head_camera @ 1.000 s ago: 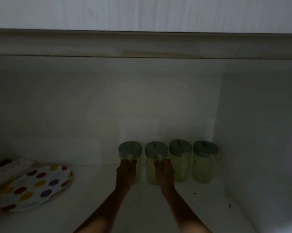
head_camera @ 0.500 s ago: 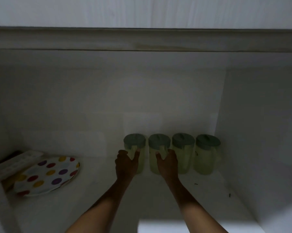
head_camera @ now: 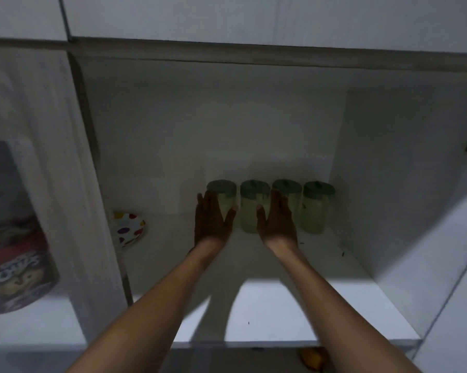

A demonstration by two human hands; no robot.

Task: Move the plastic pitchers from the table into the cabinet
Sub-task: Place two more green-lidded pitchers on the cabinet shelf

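Hands flat, apparently off pitchers

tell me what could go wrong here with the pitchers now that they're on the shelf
1. The four pitchers stand packed in a tight row at the back of the cabinet shelf. Both hands are open right in front of them, the left hand by the leftmost, the right hand between the middle two, so a careless withdrawal might knock one into its neighbours.
2. The cabinet interior is dim, which makes it harder to judge contact with them.
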